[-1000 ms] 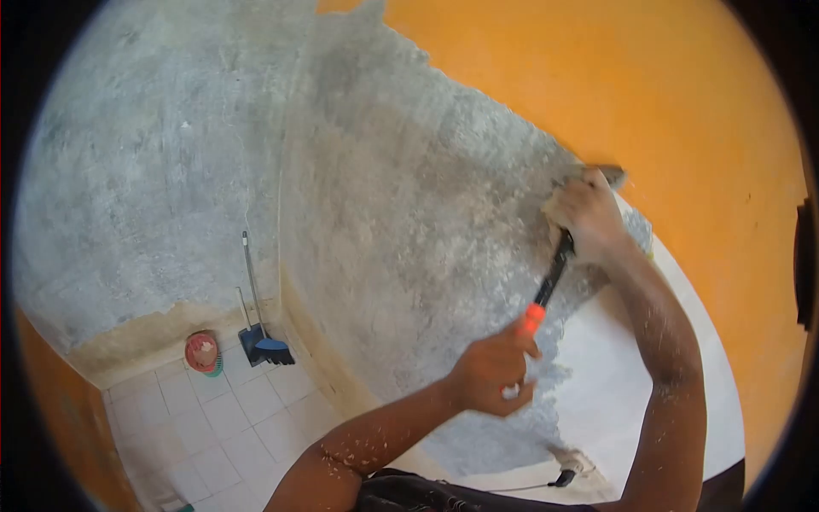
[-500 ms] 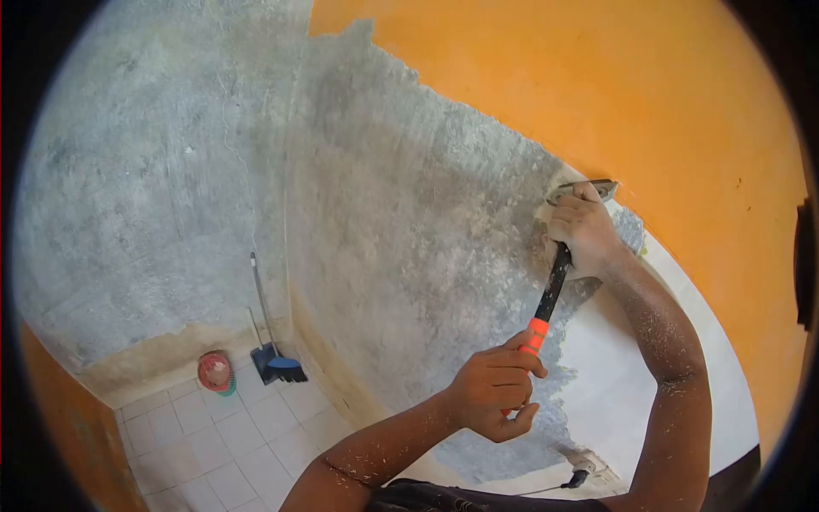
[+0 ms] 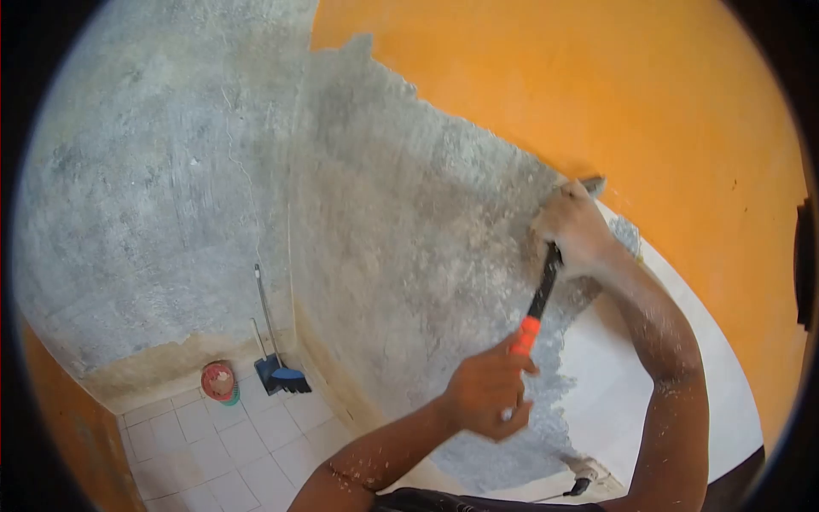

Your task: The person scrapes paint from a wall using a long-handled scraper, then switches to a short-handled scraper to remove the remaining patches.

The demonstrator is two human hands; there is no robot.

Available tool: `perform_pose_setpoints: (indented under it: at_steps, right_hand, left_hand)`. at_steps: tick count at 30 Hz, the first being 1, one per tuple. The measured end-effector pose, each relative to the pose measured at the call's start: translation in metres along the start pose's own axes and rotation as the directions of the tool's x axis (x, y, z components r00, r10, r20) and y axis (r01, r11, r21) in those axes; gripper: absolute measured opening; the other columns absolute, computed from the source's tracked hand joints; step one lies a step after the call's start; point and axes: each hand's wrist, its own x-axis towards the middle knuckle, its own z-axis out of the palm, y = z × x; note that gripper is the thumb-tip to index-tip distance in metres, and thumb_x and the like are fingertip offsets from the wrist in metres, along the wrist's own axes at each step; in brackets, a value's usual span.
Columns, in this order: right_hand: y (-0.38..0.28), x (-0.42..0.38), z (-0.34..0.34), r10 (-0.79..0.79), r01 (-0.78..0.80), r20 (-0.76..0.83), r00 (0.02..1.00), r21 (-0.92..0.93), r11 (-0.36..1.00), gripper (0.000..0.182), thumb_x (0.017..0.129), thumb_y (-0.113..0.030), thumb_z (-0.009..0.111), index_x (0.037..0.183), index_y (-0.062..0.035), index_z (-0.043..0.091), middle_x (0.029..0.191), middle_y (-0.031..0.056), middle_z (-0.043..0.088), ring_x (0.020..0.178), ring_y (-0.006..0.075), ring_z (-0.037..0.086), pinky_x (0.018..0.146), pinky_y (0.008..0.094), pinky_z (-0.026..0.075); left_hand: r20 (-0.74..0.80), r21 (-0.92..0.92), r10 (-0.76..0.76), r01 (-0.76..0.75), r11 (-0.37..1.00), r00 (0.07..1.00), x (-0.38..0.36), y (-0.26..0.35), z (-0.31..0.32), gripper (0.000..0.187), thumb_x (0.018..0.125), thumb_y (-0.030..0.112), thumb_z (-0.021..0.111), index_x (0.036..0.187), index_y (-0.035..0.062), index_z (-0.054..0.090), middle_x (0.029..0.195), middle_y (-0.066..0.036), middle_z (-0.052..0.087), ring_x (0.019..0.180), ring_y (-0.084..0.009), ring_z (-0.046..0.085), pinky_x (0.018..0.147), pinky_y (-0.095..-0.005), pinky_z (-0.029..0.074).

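Most of the wall (image 3: pixel 384 213) is already bare grey; orange paint (image 3: pixel 597 94) remains above. Both hands, left hand (image 3: pixel 486 388) and right hand (image 3: pixel 573 229), grip the scraper (image 3: pixel 537 299) (blade at the paint's edge), fingers closed.

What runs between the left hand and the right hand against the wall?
In the head view, the black scraper handle with its orange grip spans from the left hand up to the right hand, over bare grey scraped wall.

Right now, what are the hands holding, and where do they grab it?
A scraper: the left hand grips the orange end of its handle, the right hand presses down near the blade.
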Motion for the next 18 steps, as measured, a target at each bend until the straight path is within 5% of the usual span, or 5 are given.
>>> perform_pose_setpoints:
  at_steps: [4, 9, 12, 15, 18]
  right_hand:
    - [-0.001, 0.001, 0.005, 0.058, -0.052, -0.038, 0.998, 0.144, 0.988, 0.019, 0.050, -0.025, 0.064, 0.053, -0.0143, 0.048, 0.057, 0.0024, 0.050, 0.066, 0.0219, 0.052, 0.073, 0.0352, 0.035]
    - [-0.005, 0.003, 0.004, 0.020, -0.016, -0.100, 0.995, 0.042, 0.999, 0.020, 0.050, -0.018, 0.063, 0.055, -0.0142, 0.045, 0.057, 0.0017, 0.046, 0.063, 0.0215, 0.050, 0.071, 0.0357, 0.033]
    - [-0.012, -0.004, 0.000, 0.079, -0.085, 0.067, 0.995, 0.081, 0.993, 0.019, 0.052, -0.024, 0.065, 0.054, -0.0129, 0.048, 0.058, 0.0028, 0.051, 0.068, 0.0209, 0.052, 0.073, 0.0352, 0.035]
    - [0.001, 0.009, 0.006, 0.115, -0.113, -0.071, 0.991, 0.024, 0.993, 0.019, 0.051, -0.023, 0.065, 0.053, -0.0142, 0.049, 0.058, 0.0029, 0.051, 0.067, 0.0208, 0.052, 0.073, 0.0357, 0.034]
    - [-0.010, 0.003, -0.003, 0.117, -0.115, -0.063, 0.991, 0.032, 0.993, 0.019, 0.050, -0.023, 0.065, 0.054, -0.0146, 0.048, 0.058, 0.0022, 0.051, 0.067, 0.0200, 0.052, 0.072, 0.0347, 0.034]
  left_hand:
    - [0.029, -0.039, 0.002, -0.001, 0.999, 1.000, 0.007, -0.004, -0.005, 0.026, 0.060, 0.000, 0.061, 0.051, 0.0109, 0.039, 0.057, -0.002, 0.050, 0.072, -0.0233, 0.064, 0.094, -0.0514, 0.045]
    - [0.022, 0.108, -0.014, 0.012, 0.994, 1.000, -0.012, -0.018, -0.001, 0.026, 0.061, 0.000, 0.062, 0.052, 0.0111, 0.040, 0.057, -0.002, 0.050, 0.073, -0.0221, 0.065, 0.095, -0.0507, 0.044]
    - [0.040, -0.101, -0.046, 0.050, 0.994, 0.998, 0.001, -0.001, -0.008, 0.027, 0.061, -0.002, 0.061, 0.052, 0.0109, 0.040, 0.056, -0.002, 0.048, 0.074, -0.0223, 0.065, 0.092, -0.0504, 0.046]
    - [0.049, 0.095, -0.040, 0.035, 0.995, 0.998, -0.001, -0.028, -0.007, 0.029, 0.063, -0.002, 0.063, 0.052, 0.0114, 0.040, 0.057, -0.002, 0.051, 0.075, -0.0231, 0.065, 0.094, -0.0506, 0.045]
    - [0.044, 0.026, -0.052, 0.051, 0.998, 0.998, -0.001, -0.008, -0.017, 0.029, 0.062, -0.002, 0.063, 0.052, 0.0119, 0.040, 0.058, -0.001, 0.052, 0.078, -0.0224, 0.066, 0.098, -0.0501, 0.043]
